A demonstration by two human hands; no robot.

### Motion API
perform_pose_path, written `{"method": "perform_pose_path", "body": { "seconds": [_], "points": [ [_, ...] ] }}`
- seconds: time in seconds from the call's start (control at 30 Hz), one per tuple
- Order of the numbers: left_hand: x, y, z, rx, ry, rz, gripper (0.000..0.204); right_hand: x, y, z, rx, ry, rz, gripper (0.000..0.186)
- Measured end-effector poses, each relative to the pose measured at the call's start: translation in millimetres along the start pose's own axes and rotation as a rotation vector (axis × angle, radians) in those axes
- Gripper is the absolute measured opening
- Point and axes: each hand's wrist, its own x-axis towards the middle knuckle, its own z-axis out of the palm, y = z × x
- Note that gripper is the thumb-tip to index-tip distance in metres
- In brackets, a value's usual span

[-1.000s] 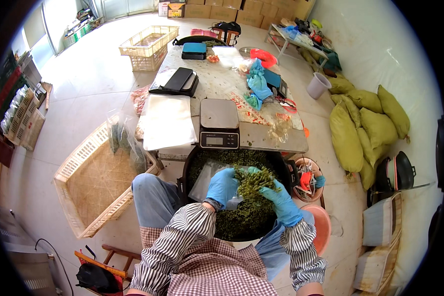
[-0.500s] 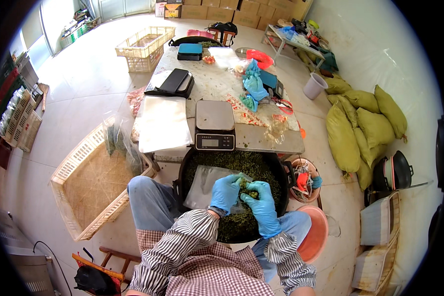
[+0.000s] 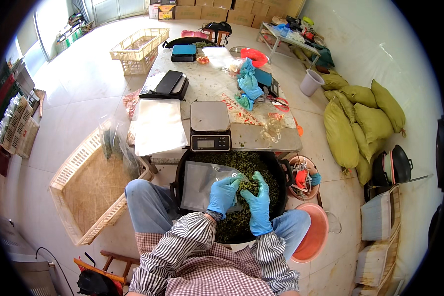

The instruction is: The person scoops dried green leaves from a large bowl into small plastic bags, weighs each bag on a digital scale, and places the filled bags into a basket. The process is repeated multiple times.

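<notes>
My left hand [image 3: 223, 195], in a blue glove, pinches the mouth of a clear plastic bag [image 3: 196, 183]. The bag lies flat to its left, over a wide black pan [image 3: 178, 172]. Small green granules [image 3: 232, 226], like peppercorns or dried buds, fill the pan. Beside the bag's mouth, my right hand [image 3: 259, 206], gloved in blue too, has thumb and fingers spread apart. Green granules show between them; whether any rest on the fingers is hard to see. The pan sits between my knees at the table's near edge.
On the table [image 3: 261, 143] are a digital scale [image 3: 210, 118], a stack of clear bags [image 3: 159, 127] and a phone [image 3: 168, 82] on another scale. A cream crate [image 3: 79, 197] stands left; pink basins [image 3: 311, 234] and yellow-green sacks [image 3: 341, 135] are on the right.
My right hand's fingers have opened from around a clump of green granules and moved slightly left. The bag now lies flatter and shifted left, still in my left hand.
</notes>
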Motion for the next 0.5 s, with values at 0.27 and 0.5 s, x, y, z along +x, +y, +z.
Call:
{"method": "perform_pose_path", "body": {
  "seconds": [0.27, 0.5],
  "points": [
    [6, 0, -4, -0.03, -0.029, -0.084, 0.021, 3, 13, 6, 0.512, -0.143, 0.41, 0.052],
    [-3, 4, 10, 0.596, 0.167, 0.654, 0.021, 7, -5, 18, -0.223, 0.119, -0.147, 0.07]
  ]
}}
